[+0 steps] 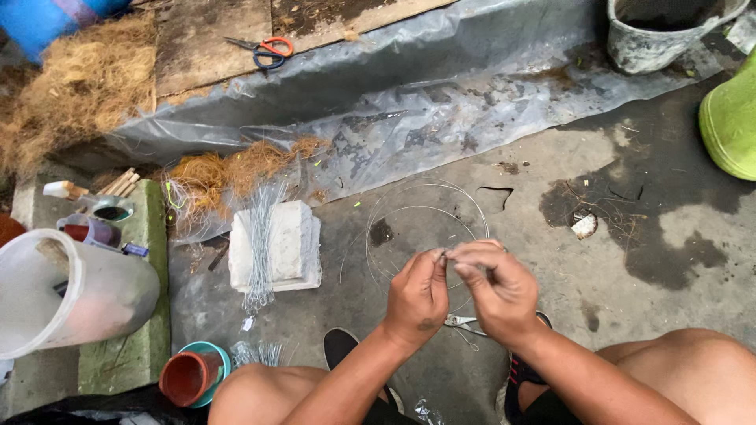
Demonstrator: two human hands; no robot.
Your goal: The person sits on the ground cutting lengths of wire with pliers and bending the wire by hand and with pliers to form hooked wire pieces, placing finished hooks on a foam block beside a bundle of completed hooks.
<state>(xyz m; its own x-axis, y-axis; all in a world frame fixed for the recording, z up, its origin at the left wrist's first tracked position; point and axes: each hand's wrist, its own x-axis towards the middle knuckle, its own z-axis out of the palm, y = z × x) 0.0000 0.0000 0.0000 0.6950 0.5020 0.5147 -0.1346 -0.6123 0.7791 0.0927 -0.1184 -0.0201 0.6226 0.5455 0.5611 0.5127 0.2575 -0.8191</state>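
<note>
My left hand [417, 295] and my right hand [498, 287] meet in the lower middle, fingertips pinched together on a thin metal wire loop [425, 211] that curves up in rings above them. Both hands grip the wire where its ends join. Below the hands, pliers [465, 323] lie on the concrete floor between my knees. A bundle of cut wire pieces [260, 244] rests on a white foam block [291, 244] to the left.
Coconut fibre [228, 169] lies on clear plastic sheeting [472, 110]. Red-handled scissors [264, 51] sit on a board at the top. A translucent bucket [63, 295], small pots [189, 376], a grey bucket [661, 35] and a green container [728, 122] stand around.
</note>
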